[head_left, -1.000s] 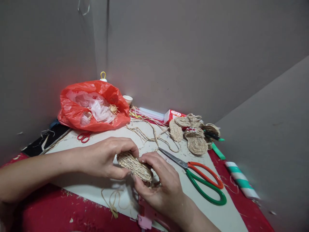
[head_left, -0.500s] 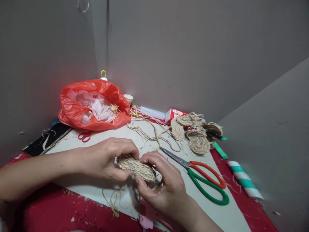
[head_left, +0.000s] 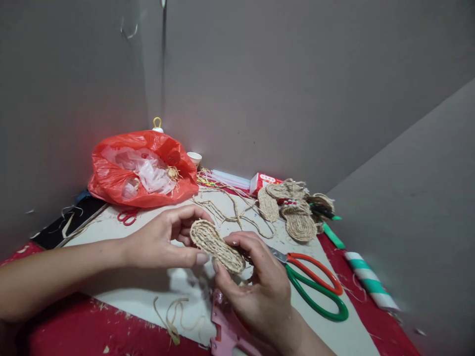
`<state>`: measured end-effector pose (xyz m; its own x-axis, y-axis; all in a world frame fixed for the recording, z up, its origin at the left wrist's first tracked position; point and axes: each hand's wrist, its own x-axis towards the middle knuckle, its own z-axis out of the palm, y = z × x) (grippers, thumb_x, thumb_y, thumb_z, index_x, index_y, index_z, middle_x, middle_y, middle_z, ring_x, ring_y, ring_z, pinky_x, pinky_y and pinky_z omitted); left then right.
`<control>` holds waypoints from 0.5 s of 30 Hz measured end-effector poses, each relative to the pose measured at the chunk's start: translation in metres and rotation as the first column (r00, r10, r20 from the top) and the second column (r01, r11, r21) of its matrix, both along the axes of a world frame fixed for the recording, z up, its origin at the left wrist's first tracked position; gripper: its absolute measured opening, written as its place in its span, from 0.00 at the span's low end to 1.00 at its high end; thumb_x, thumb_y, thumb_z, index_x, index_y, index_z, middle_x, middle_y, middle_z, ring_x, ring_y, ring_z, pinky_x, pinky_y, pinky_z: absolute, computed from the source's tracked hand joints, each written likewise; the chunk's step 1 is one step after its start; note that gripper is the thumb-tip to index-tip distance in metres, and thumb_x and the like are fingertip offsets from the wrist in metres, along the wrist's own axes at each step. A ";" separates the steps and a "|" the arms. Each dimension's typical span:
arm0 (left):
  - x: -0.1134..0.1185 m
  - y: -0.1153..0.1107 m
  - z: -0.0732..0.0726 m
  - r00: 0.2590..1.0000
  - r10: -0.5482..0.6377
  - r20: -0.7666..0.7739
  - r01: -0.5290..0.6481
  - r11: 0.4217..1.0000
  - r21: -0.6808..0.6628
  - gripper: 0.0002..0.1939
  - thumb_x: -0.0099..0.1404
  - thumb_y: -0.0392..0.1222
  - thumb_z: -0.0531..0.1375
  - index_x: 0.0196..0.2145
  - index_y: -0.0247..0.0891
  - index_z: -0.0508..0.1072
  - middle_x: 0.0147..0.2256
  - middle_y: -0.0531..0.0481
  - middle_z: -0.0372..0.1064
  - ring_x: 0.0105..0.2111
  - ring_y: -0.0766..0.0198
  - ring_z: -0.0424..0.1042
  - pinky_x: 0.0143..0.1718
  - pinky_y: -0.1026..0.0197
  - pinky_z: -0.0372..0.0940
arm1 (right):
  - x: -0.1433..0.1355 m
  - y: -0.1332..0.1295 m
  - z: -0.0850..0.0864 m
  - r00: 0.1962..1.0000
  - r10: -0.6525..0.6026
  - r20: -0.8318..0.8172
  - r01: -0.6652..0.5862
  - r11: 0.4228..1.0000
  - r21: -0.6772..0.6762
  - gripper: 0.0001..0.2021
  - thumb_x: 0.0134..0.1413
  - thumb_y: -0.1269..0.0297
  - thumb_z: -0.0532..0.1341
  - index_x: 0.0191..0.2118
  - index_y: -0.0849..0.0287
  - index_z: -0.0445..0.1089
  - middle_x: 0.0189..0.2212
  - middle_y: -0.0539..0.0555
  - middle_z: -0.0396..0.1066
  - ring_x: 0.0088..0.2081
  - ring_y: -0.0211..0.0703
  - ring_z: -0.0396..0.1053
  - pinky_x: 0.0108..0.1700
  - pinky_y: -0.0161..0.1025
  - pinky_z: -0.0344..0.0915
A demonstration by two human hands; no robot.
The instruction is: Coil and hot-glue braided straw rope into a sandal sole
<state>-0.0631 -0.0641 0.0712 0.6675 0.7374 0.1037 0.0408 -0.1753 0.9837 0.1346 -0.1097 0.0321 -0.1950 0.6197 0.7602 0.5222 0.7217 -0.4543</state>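
A small sole-shaped piece of coiled straw cord [head_left: 217, 245] is held between both hands above the white board. My left hand [head_left: 176, 237] curls around its upper left end, thumb below and fingers behind. The lower right end is pinched between the thumb and fingers of my right hand [head_left: 260, 277]. Beneath my right hand lies a pink glue gun [head_left: 224, 329], partly covered. Large scissors with red and green handles [head_left: 315, 284] lie to the right, their blades mostly hidden behind that hand. Loose cord [head_left: 172, 321] lies on the board below my left hand.
A red plastic bag [head_left: 148, 193] stands at the back left, with small red scissors [head_left: 127, 216] in front. Woven straw pieces [head_left: 300, 222] are piled at the back right, near a red and white box [head_left: 261, 183]. A green-striped roll [head_left: 371, 281] lies at the right edge.
The straw piece has been tilted so more of its flat face shows. My left fingers have loosened around its end. My right hand now covers more of the large scissors' blades. The view has shifted slightly.
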 end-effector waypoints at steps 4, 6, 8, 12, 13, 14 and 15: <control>0.007 -0.001 -0.015 0.995 0.019 0.098 0.002 0.977 -0.212 0.11 0.56 0.38 0.66 0.33 0.34 0.68 0.29 0.54 0.67 0.29 0.71 0.66 0.32 0.68 0.63 | -0.002 0.000 -0.003 1.000 -0.011 0.012 0.011 1.000 0.020 0.16 0.50 0.76 0.61 0.45 0.60 0.62 0.35 0.54 0.66 0.38 0.42 0.67 0.39 0.38 0.68; 0.009 -0.002 -0.018 0.995 0.042 0.095 -0.016 0.965 -0.263 0.10 0.56 0.40 0.66 0.30 0.33 0.69 0.26 0.55 0.67 0.26 0.71 0.65 0.29 0.69 0.61 | -0.004 0.001 -0.005 1.000 -0.004 0.028 0.003 0.999 0.046 0.16 0.50 0.77 0.61 0.45 0.61 0.62 0.36 0.55 0.67 0.38 0.43 0.67 0.39 0.39 0.68; 0.011 -0.002 -0.018 0.995 0.078 0.063 -0.056 0.956 -0.289 0.10 0.56 0.41 0.65 0.28 0.33 0.69 0.23 0.55 0.67 0.24 0.71 0.64 0.27 0.69 0.61 | -0.005 0.001 -0.006 0.999 -0.004 0.039 0.001 0.998 0.062 0.17 0.50 0.78 0.60 0.46 0.60 0.61 0.35 0.55 0.67 0.38 0.43 0.67 0.40 0.40 0.69; 0.012 -0.002 -0.018 0.995 0.097 0.014 -0.088 0.949 -0.303 0.08 0.55 0.39 0.64 0.27 0.33 0.70 0.22 0.55 0.68 0.22 0.71 0.64 0.26 0.68 0.61 | -0.007 0.001 -0.009 0.999 -0.020 0.041 0.017 0.998 0.063 0.17 0.50 0.78 0.61 0.46 0.60 0.61 0.35 0.56 0.67 0.38 0.44 0.67 0.39 0.41 0.69; 0.013 -0.002 -0.018 0.996 0.092 0.007 -0.086 0.950 -0.300 0.07 0.56 0.39 0.64 0.27 0.33 0.70 0.22 0.55 0.68 0.22 0.71 0.64 0.26 0.68 0.61 | -0.008 0.000 -0.010 0.999 -0.022 0.038 0.020 0.998 0.059 0.17 0.49 0.77 0.61 0.46 0.60 0.62 0.35 0.56 0.68 0.38 0.44 0.67 0.40 0.41 0.69; 0.013 -0.002 -0.019 0.996 0.089 0.003 -0.084 0.951 -0.297 0.06 0.56 0.38 0.63 0.27 0.33 0.70 0.22 0.55 0.68 0.21 0.71 0.64 0.25 0.69 0.61 | -0.009 -0.001 -0.011 0.999 -0.023 0.033 0.021 0.998 0.056 0.17 0.49 0.77 0.61 0.46 0.60 0.62 0.35 0.56 0.68 0.38 0.44 0.67 0.40 0.41 0.69; 0.013 -0.003 -0.019 0.996 0.091 0.001 -0.087 0.952 -0.295 0.06 0.56 0.38 0.63 0.26 0.33 0.70 0.21 0.55 0.68 0.21 0.71 0.64 0.25 0.69 0.60 | -0.009 -0.001 -0.012 0.999 -0.025 0.029 0.024 0.998 0.052 0.17 0.49 0.77 0.61 0.46 0.61 0.62 0.35 0.56 0.68 0.38 0.44 0.67 0.40 0.41 0.69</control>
<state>-0.0498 -0.0669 0.0519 0.5976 0.7931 -0.1173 0.0281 0.1255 0.9917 0.1253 -0.1110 0.0203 -0.2031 0.5845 0.7856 0.5526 0.7307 -0.4009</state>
